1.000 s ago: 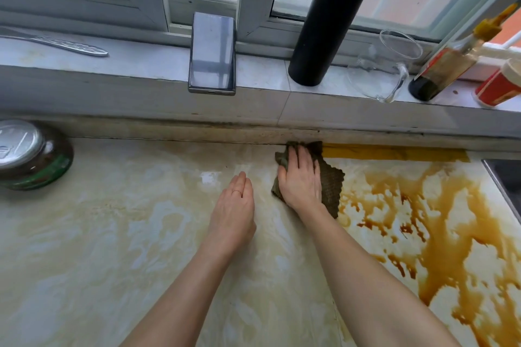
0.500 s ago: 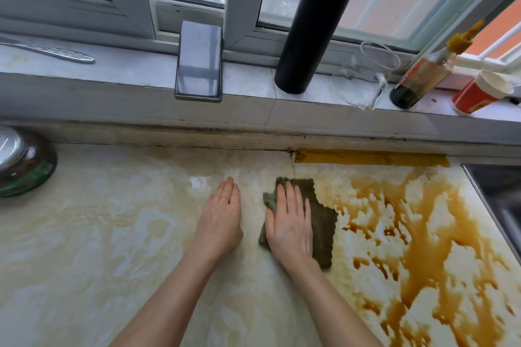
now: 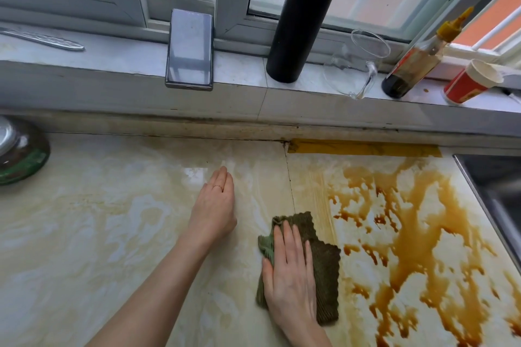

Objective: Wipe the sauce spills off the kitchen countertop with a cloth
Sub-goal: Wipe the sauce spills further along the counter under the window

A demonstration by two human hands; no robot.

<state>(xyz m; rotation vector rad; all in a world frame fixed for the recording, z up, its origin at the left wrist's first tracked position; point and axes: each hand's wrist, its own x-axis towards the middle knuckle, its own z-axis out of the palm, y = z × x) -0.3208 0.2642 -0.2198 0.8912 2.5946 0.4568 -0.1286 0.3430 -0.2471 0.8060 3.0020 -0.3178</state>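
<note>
Worktop (image 3: 84,234): glossy cream marble, faint yellow smears at left | left hand (image 3: 214,205): centre frame, flat on bare stone, straight and holding nothing | right hand (image 3: 290,276): lower centre, fingers (image 3: 287,236) straight, pressing folded ribbed green cloth (image 3: 324,267), long axis up-frame | sauce spill (image 3: 408,234): thin brown branching film, just right of cloth; right hand nearer

Cloth (image 3: 324,267) on countertop (image 3: 112,234), left of spill (image 3: 408,220)
</note>
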